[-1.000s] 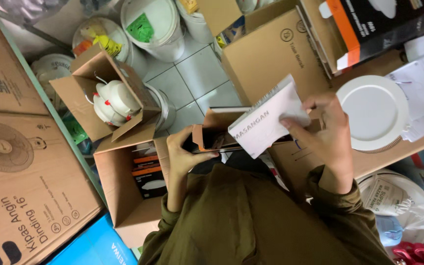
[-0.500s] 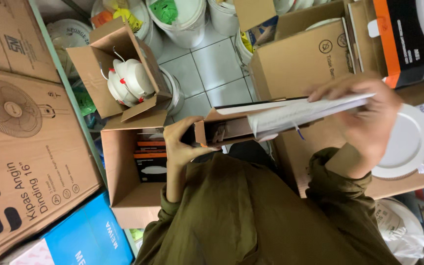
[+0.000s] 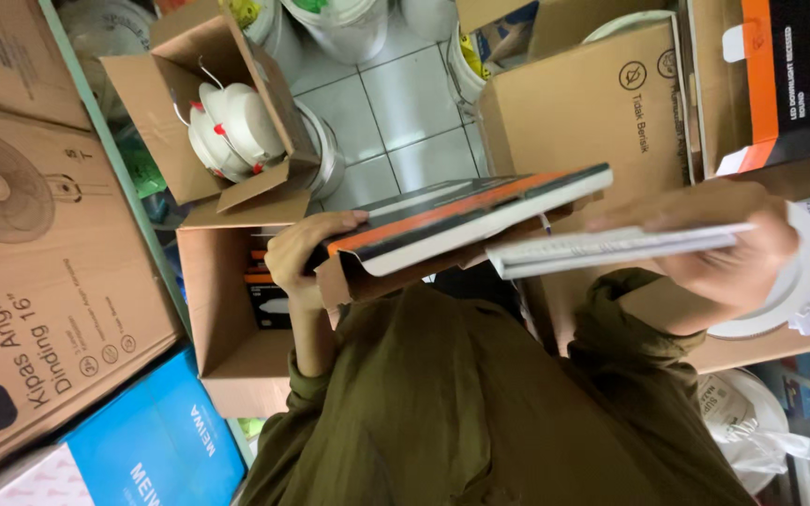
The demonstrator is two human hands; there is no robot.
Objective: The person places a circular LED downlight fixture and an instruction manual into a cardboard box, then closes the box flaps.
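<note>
A flat black, white and orange box (image 3: 466,217) is gripped at its end by the left hand (image 3: 297,258). Just beside its other end, the right hand (image 3: 733,253) holds a thin white sheet (image 3: 611,248) edge-on. Behind the flat box stands a plain brown carton (image 3: 583,108) with round black symbols. Beyond that carton, a black-and-orange package (image 3: 794,70). Left of the flat box: two open brown cartons (image 3: 213,309) (image 3: 157,103), a large fan carton (image 3: 25,262), and a blue box (image 3: 157,450).
</note>
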